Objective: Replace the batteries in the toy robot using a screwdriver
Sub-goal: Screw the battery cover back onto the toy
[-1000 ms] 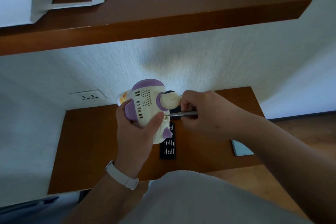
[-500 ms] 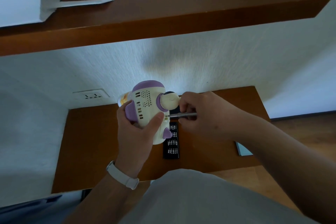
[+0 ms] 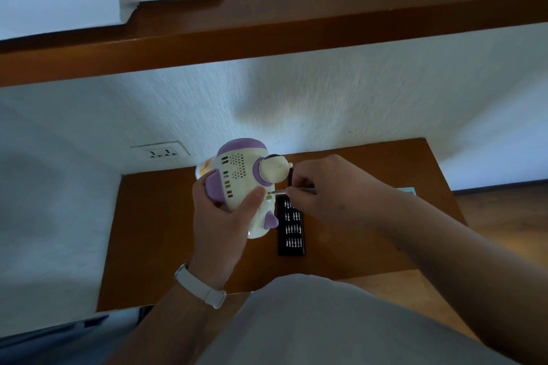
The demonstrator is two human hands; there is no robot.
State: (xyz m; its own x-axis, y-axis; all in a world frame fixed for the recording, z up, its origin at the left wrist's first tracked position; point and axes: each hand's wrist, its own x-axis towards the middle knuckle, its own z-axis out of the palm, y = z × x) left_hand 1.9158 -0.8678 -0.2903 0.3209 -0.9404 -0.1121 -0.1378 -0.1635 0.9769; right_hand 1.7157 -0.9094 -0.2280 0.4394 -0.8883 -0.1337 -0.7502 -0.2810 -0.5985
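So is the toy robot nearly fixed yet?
Not yet, it's early. Done: the bit case lies open on the table. In hand: the left hand grips the toy robot while the right hand pinches the screwdriver, tip against the toy's back. Left: no cover looks off and no batteries show, so opening, swapping and closing remain.

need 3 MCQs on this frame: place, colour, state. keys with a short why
1. Where is the black bit case? A on the table; B on the shelf above; C on the floor.
2. The toy robot's cap colour? A green; B purple; C red.
3. The right hand? A flat on the table; B holds a battery; C pinches the screwdriver.
Key: 1 A, case lies on brown tabletop; 2 B, dome is purple; 3 C, it grips the shaft.
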